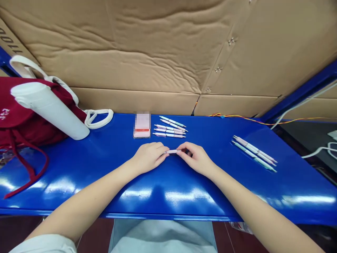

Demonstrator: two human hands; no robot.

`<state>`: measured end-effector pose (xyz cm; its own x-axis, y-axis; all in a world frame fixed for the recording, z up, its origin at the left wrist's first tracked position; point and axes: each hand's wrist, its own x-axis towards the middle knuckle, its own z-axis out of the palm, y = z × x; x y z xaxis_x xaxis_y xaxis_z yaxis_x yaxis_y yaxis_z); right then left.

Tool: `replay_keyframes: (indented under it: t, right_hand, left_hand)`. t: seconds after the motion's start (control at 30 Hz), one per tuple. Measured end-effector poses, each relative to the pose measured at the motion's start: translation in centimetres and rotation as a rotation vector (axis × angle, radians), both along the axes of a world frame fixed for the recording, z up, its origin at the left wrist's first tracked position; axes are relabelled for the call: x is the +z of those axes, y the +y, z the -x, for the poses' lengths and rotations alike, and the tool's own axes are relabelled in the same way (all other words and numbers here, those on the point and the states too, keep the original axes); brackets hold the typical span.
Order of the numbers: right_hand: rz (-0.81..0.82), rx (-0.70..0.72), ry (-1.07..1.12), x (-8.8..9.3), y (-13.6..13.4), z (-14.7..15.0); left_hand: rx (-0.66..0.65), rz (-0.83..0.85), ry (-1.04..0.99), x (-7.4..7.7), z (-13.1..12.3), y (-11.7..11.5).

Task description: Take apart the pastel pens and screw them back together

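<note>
At the centre of the blue metal table [79, 168], we find the left hand [149, 157] and right hand [196, 159] close together, their fingers curled in to pinch a short pale pen barrel [173, 151] from either end. Above them, five slim pens [170, 127] lie beside a phone [141, 125]; toward the right of the frame, a second bunch of pens [254, 153] sits apart. Those pens look whole, while the held piece looks short. We cannot make out the barrel's hidden ends, the phone's blurred screen, or the whole red bag [26, 109], cut off at the left edge.
</note>
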<state>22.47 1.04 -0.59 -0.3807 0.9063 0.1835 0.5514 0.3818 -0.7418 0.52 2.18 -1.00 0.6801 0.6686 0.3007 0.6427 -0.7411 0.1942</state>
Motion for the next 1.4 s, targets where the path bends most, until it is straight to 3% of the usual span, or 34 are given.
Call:
replay_keyframes:
  t: [0.1, 0.2, 0.5, 0.6, 0.77, 0.87, 1.1, 1.27, 1.4]
  right_hand:
    - [-0.302, 0.106, -0.367, 0.2, 0.1, -0.7]
    - [-0.405, 0.13, -0.545, 0.3, -0.1, -0.6]
    - [-0.675, 0.093, -0.57, -0.3, -0.2, -0.3]
    - [-0.612, 0.091, -0.55, -0.1, -0.2, -0.2]
    - [-0.349, 0.106, -0.552, 0.6, -0.6, 0.2]
    - [-0.386, 0.1, -0.651, 0.7, -0.8, 0.4]
    - [-0.507, 0.037, -0.696, 0.8, -0.9, 0.4]
    - [-0.298, 0.09, -0.437, 1.0, -0.2, -0.4]
    - [-0.215, 0.112, -0.356, 0.5, 0.3, -0.8]
  left_hand:
    - [-0.036, -0.11, 0.026, -0.4, 0.2, 0.4]
    - [-0.077, -0.162, 0.072, -0.5, 0.3, 0.7]
    - [-0.052, -0.069, 0.087, -0.2, 0.1, 0.5]
    - [-0.056, -0.095, 0.084, -0.1, 0.3, 0.5]
    - [-0.087, -0.284, 0.07, 0.1, 0.2, 0.4]
    - [-0.103, -0.336, 0.088, 0.0, -0.1, 0.3]
    - [-0.059, -0.16, 0.089, -0.1, -0.2, 0.1]
    - [-0.062, -0.155, 0.067, 0.1, 0.1, 0.3]
    - [-0.073, -0.153, 0.082, 0.1, 0.2, 0.5]
